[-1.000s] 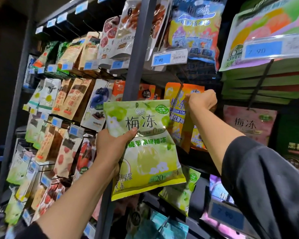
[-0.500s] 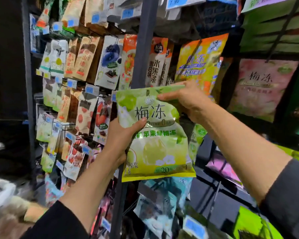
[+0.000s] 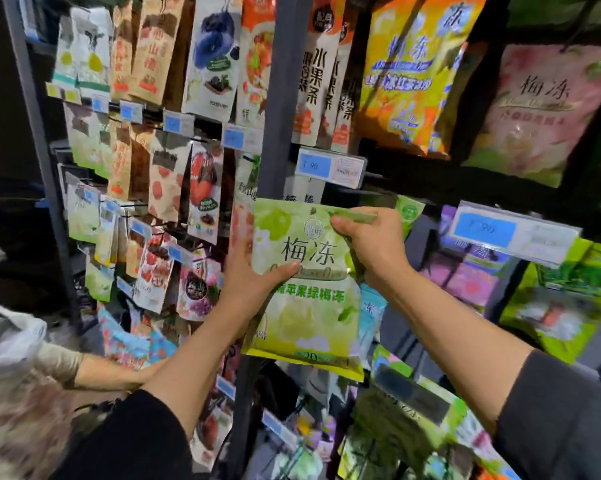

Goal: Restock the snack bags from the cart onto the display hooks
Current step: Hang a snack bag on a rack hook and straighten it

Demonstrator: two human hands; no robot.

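Observation:
A light green snack bag (image 3: 309, 306) with large dark characters is held upright in front of the display rack. My left hand (image 3: 254, 278) grips its left edge, thumb across the front. My right hand (image 3: 368, 244) pinches the bag's top right corner, just below a blue 7.90 price tag (image 3: 330, 167). Behind the bag hang more green bags (image 3: 408, 213) of the same kind, mostly hidden. The hook itself is not visible.
A grey upright post (image 3: 278, 98) splits the rack. Orange (image 3: 413, 71) and pink (image 3: 534, 109) bags hang above right, brown and white pouches (image 3: 153, 50) at left. Another person's arm (image 3: 95, 370) reaches toward the lower rack at left, beside a plastic bag (image 3: 12, 341).
My view dropped to a lower row. My right hand left the orange bags above and came down to pinch the green bag's top corner. My left hand kept its hold.

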